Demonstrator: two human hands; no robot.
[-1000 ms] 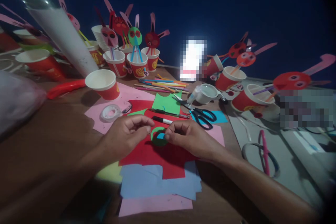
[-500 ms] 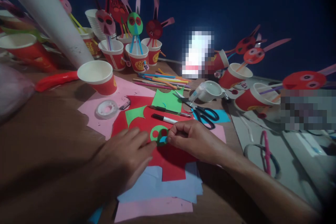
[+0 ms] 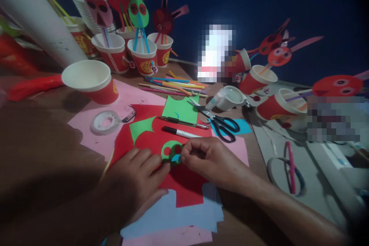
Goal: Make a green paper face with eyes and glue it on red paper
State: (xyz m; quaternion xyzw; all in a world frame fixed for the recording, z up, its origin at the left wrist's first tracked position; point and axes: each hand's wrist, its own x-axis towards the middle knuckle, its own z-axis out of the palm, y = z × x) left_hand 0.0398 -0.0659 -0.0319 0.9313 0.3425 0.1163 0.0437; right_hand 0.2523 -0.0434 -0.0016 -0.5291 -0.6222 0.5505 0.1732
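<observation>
Paper lies in layers here, and on the red sheet (image 3: 188, 192) rests a green paper disc (image 3: 168, 150) with two round holes. The left hand (image 3: 129, 184) lies flat and open, with its fingertips (image 3: 163, 167) at the disc's near edge. The right hand (image 3: 211, 158) is curled, thumb and forefinger pinching the disc's rim where a small blue scrap (image 3: 177, 158) sits. To my eye, the flat hand should pin the disc firmly so the scrap seats squarely. A marker (image 3: 179, 132) and scissors (image 3: 223, 124) lie just beyond.
</observation>
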